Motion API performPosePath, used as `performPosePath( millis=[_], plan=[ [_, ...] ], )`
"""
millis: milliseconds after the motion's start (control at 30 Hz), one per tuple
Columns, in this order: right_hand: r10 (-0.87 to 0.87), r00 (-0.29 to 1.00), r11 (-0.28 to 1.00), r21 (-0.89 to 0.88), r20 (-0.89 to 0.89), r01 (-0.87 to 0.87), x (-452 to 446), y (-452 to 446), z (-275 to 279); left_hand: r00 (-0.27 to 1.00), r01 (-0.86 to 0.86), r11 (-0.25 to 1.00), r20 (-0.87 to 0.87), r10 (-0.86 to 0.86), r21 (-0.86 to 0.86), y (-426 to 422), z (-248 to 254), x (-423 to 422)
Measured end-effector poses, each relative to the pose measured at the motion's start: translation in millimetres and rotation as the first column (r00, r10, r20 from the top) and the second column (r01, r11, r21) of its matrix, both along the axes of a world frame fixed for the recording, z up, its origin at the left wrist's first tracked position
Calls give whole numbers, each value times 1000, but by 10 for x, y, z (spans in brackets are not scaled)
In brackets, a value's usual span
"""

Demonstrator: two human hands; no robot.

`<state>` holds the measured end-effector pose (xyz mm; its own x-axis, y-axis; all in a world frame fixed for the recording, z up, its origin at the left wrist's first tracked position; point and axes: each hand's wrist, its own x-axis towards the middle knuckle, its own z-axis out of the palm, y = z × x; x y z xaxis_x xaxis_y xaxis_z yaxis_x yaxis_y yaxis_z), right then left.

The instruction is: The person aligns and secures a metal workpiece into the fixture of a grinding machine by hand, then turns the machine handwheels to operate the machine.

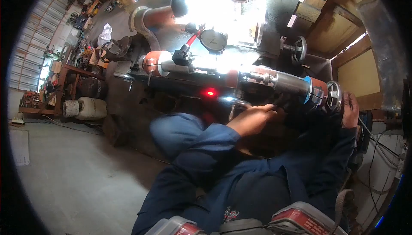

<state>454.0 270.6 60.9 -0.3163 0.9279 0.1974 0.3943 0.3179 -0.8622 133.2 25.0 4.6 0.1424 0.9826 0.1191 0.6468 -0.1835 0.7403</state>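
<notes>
Grey floor [81, 175] below; I judge the handwheel [334, 96] stiff, best rim-held; right hand [350, 110] spread alongside, left hand [252, 120] curled, grip unclear.

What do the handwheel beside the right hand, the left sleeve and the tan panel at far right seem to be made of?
Handwheel: metal, perhaps steel or chromed; silvery with bright glints.
Left sleeve: woven cloth, matte dark blue; soft folds, fibre unclear.
Tan panel: probably wood or plywood, dull; brown frame strips border it.
</notes>
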Motion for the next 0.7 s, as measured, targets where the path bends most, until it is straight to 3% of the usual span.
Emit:
performPosePath(
  millis=[200, 333, 400, 433, 500, 533, 600, 700],
  plan=[
    [35, 999, 998, -43, -9, -35, -94, 196, -50, 999, 36, 999, -35, -36, -4, 20, -46, -14],
    [139, 989, 987, -86, 45, -135, -95, 423, -179, 998, -23, 994, 57, 30, -110, 10, 34, 4],
    [232, 963, 936, -237, -140, -260, -34, 657, -449, 989, -52, 963, 118, 86, -264, 20, 43, 16],
    [263, 935, 896, -300, -236, -328, -41, 699, -523, 989, -56, 976, 125, 83, -209, 19, 4, 19],
    [282, 929, 957, -4, 242, -289, -2, 700, -601, 987, -64, 993, 140, 77, -98, 10, -51, 16],
    [201, 865, 941, 155, 459, -301, 7, 682, -620, 994, -46, 998, 99, 51, -52, 4, -23, 7],
    [197, 884, 960, 98, 424, -261, 36, 624, -656, 1000, -6, 999, 13, 6, 38, -12, 62, -18],
    [214, 936, 977, -47, 279, -209, 89, 536, -706, 999, -26, 999, 29, 25, 35, -2, -33, 10]
  ],
)
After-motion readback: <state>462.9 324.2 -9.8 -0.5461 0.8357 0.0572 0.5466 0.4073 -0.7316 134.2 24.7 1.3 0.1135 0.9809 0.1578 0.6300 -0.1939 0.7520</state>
